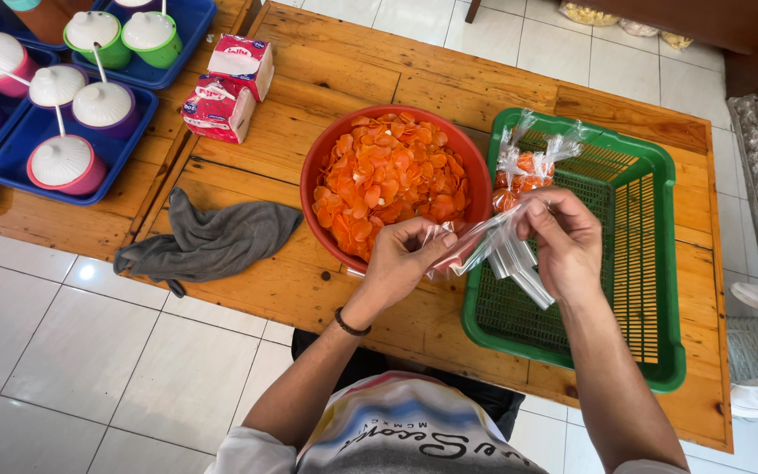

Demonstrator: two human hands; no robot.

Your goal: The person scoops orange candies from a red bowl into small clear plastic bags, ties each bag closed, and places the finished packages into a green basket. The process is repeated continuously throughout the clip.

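Head view looks straight down on a wooden bench (pixel 326 79) with both of the person's hands meeting near the middle of the frame. Left hand (pixel 401 254), a dark band at its wrist, has its fingers curled and pinched on one end of a clear plastic bag (pixel 475 246). Right hand (pixel 563 241) is closed on the other end of the same bag, and a bundle of empty clear bags (pixel 519 268) hangs from under its fingers. The bag stretches between the two hands, just over the near rim of a red bowl (pixel 322 162) and the left wall of a green basket (pixel 660 263).

The red bowl sits at the centre of the frame, heaped with orange chips (pixel 388 175). Just right of it, the green slatted basket holds a filled, tied bag of chips (pixel 524 171) in its upper left corner, right above the right hand.

Left of the bowl a grey cloth (pixel 212 241) lies crumpled at the bench edge. Above it, in the upper left, two red and white tissue packs (pixel 230 88) lie side by side. Further left, blue trays (pixel 10 158) carry small lidded pots (pixel 63 162) in pink, purple and green, some with spoon handles sticking out. White floor tiles (pixel 89 369) fill the lower left.
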